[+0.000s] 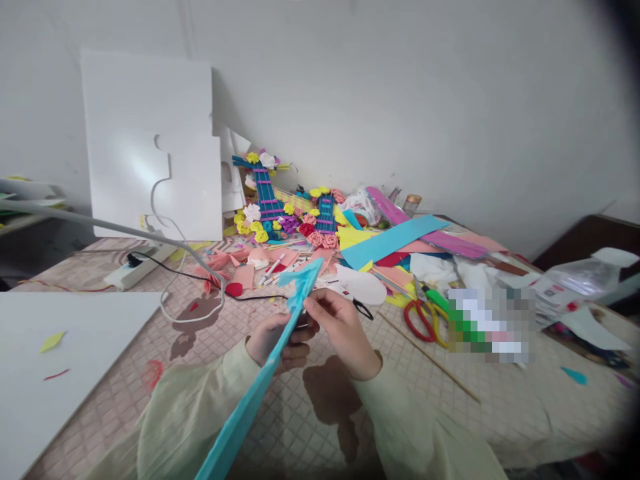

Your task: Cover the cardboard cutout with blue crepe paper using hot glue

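Observation:
My left hand (277, 343) is closed round a long strip of turquoise foam sheet (260, 390) that runs from the bottom of the view up to a ragged tip near the table's middle. My right hand (343, 330) pinches the same strip just below its tip, fingers curled. A dark object shows between the two hands; I cannot make it out. Both arms wear pale yellow sleeves. The hands hover over a checked pink tablecloth (210, 360).
A heap of coloured paper scraps, paper flowers and blue stick frames (270, 197) fills the far middle. Red-handled scissors (423, 320) lie to the right, a thin wooden stick (430, 360) beside them. White boards (150, 147) lean on the wall; a power strip (140, 267) and cables sit left.

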`<action>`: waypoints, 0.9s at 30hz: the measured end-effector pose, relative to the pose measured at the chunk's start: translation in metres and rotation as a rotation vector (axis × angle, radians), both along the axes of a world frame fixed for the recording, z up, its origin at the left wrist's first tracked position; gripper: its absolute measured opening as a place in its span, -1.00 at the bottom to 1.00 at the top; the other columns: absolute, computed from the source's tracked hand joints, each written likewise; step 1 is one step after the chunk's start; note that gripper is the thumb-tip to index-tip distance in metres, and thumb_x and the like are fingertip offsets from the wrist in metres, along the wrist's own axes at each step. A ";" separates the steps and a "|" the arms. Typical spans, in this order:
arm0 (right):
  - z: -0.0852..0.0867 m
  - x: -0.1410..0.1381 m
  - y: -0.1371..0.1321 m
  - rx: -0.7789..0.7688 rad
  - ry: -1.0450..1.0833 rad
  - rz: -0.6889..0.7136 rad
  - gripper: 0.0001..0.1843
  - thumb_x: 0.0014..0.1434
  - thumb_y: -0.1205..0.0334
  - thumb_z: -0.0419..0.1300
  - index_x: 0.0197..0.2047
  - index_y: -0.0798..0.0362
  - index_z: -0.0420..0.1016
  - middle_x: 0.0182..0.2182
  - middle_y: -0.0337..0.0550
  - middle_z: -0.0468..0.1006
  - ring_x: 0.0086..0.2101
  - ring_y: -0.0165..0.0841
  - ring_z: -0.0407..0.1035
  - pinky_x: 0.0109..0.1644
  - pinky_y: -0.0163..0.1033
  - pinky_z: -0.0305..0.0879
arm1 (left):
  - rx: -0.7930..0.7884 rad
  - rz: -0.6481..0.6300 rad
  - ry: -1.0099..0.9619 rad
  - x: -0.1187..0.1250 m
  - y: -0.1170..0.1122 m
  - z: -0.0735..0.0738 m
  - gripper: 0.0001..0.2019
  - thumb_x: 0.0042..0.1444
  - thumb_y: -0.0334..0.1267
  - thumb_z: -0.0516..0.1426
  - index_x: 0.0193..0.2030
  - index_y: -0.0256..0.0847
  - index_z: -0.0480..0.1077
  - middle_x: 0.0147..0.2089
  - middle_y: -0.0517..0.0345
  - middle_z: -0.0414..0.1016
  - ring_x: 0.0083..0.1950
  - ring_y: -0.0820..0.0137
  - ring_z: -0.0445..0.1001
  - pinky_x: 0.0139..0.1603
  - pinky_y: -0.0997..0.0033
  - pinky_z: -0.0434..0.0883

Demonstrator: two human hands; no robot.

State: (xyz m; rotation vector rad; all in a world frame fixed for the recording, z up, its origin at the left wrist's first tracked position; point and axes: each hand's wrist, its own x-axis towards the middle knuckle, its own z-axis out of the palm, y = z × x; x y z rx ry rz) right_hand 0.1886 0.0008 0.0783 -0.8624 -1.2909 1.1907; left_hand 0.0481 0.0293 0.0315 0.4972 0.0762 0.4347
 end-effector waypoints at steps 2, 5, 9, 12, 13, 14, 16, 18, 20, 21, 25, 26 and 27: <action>0.001 -0.001 0.000 0.009 -0.008 0.001 -0.78 0.07 0.10 0.16 -0.46 0.08 0.33 -0.59 -0.33 0.31 -0.54 -0.51 0.22 -0.46 -0.37 0.18 | -0.012 -0.007 -0.011 0.000 0.000 0.000 -0.83 0.02 -0.22 0.11 -0.33 -0.31 0.33 -0.56 0.33 0.04 -0.69 0.63 0.04 -0.70 0.59 0.01; 0.001 -0.002 -0.001 0.017 -0.019 0.002 -0.77 0.09 0.09 0.15 -0.45 0.07 0.31 -0.58 -0.33 0.30 -0.52 -0.50 0.23 -0.44 -0.36 0.19 | -0.012 -0.003 -0.026 -0.001 0.000 -0.001 -0.85 0.02 -0.23 0.11 -0.34 -0.29 0.33 -0.57 0.34 0.04 -0.69 0.63 0.04 -0.69 0.59 0.04; 0.001 -0.002 -0.002 0.031 -0.036 0.023 -0.78 0.11 0.09 0.12 -0.43 0.07 0.29 -0.55 -0.32 0.30 -0.49 -0.49 0.23 -0.42 -0.36 0.20 | -0.007 0.007 -0.030 -0.001 0.000 -0.002 -0.85 0.01 -0.23 0.11 -0.33 -0.28 0.33 -0.57 0.33 0.03 -0.69 0.62 0.04 -0.71 0.60 0.02; 0.000 -0.002 -0.002 0.052 -0.046 0.040 -0.79 0.14 0.10 0.09 -0.41 0.06 0.27 -0.53 -0.31 0.29 -0.48 -0.49 0.22 -0.40 -0.36 0.20 | -0.012 0.026 -0.018 -0.001 -0.001 -0.002 -0.85 0.00 -0.22 0.11 -0.34 -0.28 0.33 -0.58 0.33 0.02 -0.69 0.61 0.04 -0.72 0.60 0.04; 0.000 -0.002 -0.002 0.058 -0.048 0.042 -0.79 0.14 0.10 0.09 -0.41 0.06 0.27 -0.52 -0.31 0.28 -0.47 -0.48 0.21 -0.39 -0.35 0.20 | -0.011 0.034 -0.014 -0.002 -0.001 -0.002 -0.85 0.00 -0.22 0.11 -0.35 -0.28 0.33 -0.58 0.33 0.02 -0.69 0.61 0.04 -0.72 0.60 0.05; 0.000 -0.002 -0.002 0.062 -0.052 0.042 -0.80 0.14 0.11 0.09 -0.41 0.06 0.27 -0.52 -0.31 0.28 -0.47 -0.48 0.21 -0.38 -0.35 0.20 | -0.009 0.041 -0.011 -0.002 -0.002 -0.002 -0.85 0.00 -0.22 0.11 -0.35 -0.28 0.34 -0.58 0.33 0.02 -0.69 0.62 0.03 -0.72 0.60 0.05; 0.001 -0.002 -0.002 0.066 -0.060 0.038 -0.80 0.14 0.11 0.09 -0.41 0.06 0.27 -0.52 -0.31 0.28 -0.46 -0.48 0.22 -0.37 -0.35 0.20 | -0.004 0.051 -0.012 -0.002 -0.003 -0.001 -0.83 -0.01 -0.21 0.13 -0.34 -0.28 0.35 -0.59 0.33 0.03 -0.70 0.62 0.03 -0.72 0.60 0.04; 0.002 -0.001 -0.002 0.069 -0.072 0.036 -0.80 0.15 0.12 0.08 -0.41 0.06 0.26 -0.51 -0.30 0.28 -0.45 -0.47 0.22 -0.36 -0.34 0.20 | -0.005 0.054 -0.010 -0.002 -0.004 -0.001 -0.81 -0.02 -0.20 0.14 -0.30 -0.28 0.37 -0.59 0.33 0.05 -0.70 0.62 0.04 -0.73 0.60 0.03; 0.003 0.000 -0.002 0.075 -0.085 0.037 -0.80 0.15 0.12 0.07 -0.41 0.06 0.26 -0.51 -0.30 0.29 -0.45 -0.47 0.23 -0.35 -0.34 0.20 | -0.004 0.058 -0.004 -0.002 -0.004 -0.001 -0.81 -0.03 -0.20 0.15 -0.30 -0.26 0.38 -0.59 0.32 0.07 -0.69 0.61 0.06 -0.72 0.59 0.02; 0.004 0.001 -0.003 0.080 -0.092 0.037 -0.80 0.16 0.13 0.07 -0.41 0.07 0.26 -0.50 -0.29 0.29 -0.44 -0.47 0.23 -0.35 -0.34 0.20 | -0.003 0.061 0.000 -0.002 -0.004 -0.001 -0.81 -0.03 -0.20 0.15 -0.31 -0.25 0.37 -0.59 0.32 0.08 -0.69 0.61 0.07 -0.72 0.59 0.02; 0.004 0.003 -0.003 0.098 -0.121 0.021 -0.82 0.15 0.14 0.07 -0.40 0.07 0.26 -0.49 -0.29 0.30 -0.44 -0.47 0.23 -0.34 -0.33 0.20 | 0.013 0.104 0.033 -0.001 -0.004 -0.001 -0.82 -0.05 -0.18 0.17 -0.35 -0.24 0.35 -0.60 0.33 0.07 -0.69 0.61 0.08 -0.71 0.58 -0.02; 0.004 0.003 -0.003 0.098 -0.126 0.012 -0.81 0.15 0.14 0.07 -0.41 0.07 0.26 -0.50 -0.30 0.29 -0.44 -0.47 0.22 -0.35 -0.33 0.19 | 0.022 0.121 0.049 -0.001 -0.004 0.000 -0.81 -0.06 -0.18 0.17 -0.35 -0.24 0.34 -0.60 0.34 0.07 -0.70 0.61 0.08 -0.71 0.58 -0.03; 0.004 0.003 -0.003 0.094 -0.129 0.002 -0.81 0.14 0.14 0.08 -0.42 0.07 0.26 -0.51 -0.30 0.28 -0.46 -0.47 0.21 -0.36 -0.33 0.19 | 0.033 0.139 0.070 -0.001 -0.004 0.000 -0.80 -0.07 -0.17 0.18 -0.37 -0.25 0.33 -0.60 0.34 0.07 -0.70 0.61 0.08 -0.71 0.57 -0.04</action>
